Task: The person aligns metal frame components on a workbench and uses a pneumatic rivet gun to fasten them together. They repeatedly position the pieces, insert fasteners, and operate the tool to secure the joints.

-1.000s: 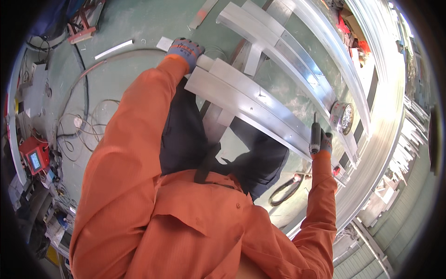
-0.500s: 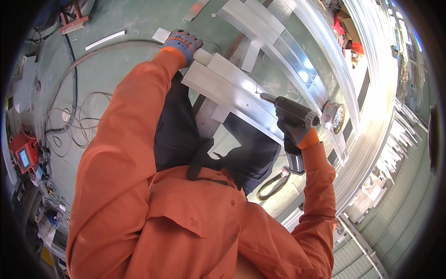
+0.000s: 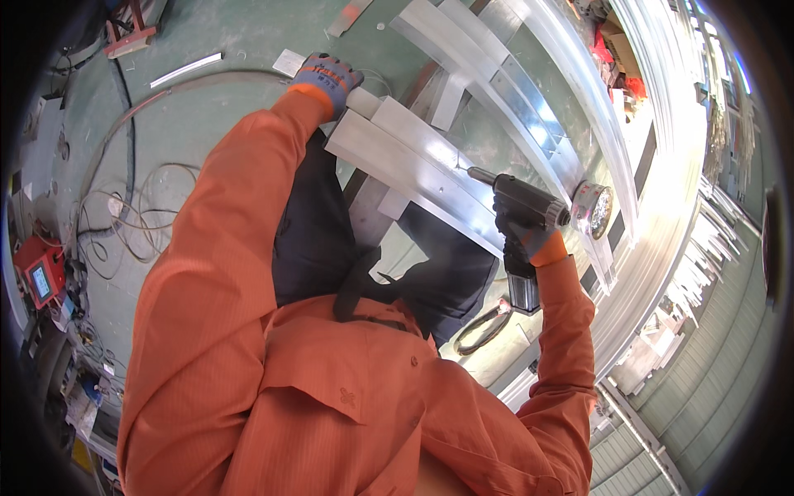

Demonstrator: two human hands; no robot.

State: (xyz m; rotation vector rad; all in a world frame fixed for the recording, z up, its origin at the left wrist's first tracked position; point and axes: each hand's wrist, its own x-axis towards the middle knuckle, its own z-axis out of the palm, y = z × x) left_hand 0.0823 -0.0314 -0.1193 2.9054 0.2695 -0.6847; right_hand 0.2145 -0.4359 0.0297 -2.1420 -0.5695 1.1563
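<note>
My left hand, in a grey and orange glove, is closed over the far left end of a silver metal profile that lies across in front of my legs. In my gloved right hand is a dark cordless rivet gun, its battery hanging below the grip. The gun's long nose points left along the profile, with a thin pin at its tip close to the profile's upper face. Whether the pin sits in a hole is too small to tell. My right fingers are partly hidden behind the tool.
Right of the gun, a round tin of small shiny pieces stands on another metal profile. Long pale bars are stacked at the right. A cable lies near my knee. Hoses loop over the floor, near a red box with a screen.
The rivet gun's nose has shifted very slightly to the right. Both hands keep their hold.
</note>
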